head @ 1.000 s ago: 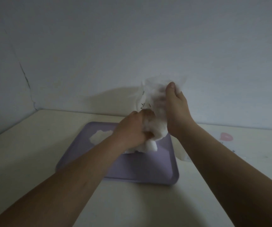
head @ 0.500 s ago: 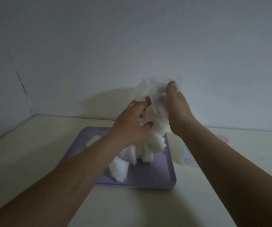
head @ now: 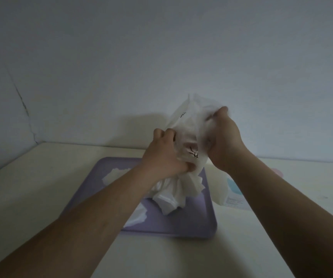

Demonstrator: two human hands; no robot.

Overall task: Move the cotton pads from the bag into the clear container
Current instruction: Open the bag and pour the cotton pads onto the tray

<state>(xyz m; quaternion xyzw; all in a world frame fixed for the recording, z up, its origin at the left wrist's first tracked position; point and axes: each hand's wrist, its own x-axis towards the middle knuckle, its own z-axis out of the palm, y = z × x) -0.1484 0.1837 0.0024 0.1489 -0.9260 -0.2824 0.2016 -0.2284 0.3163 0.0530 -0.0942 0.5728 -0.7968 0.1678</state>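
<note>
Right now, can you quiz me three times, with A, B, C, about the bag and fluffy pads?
1. Where do the cotton pads lie? A floor; B tray; C cup.
2. What colour is the tray? A purple; B red; C green.
3. What do the hands do? A lie flat; B wave; C grip the bag.
Answers: B, pads lie heaped on the tray; A, its rim looks purple; C, left hand and right hand squeeze the upturned bag.
</note>
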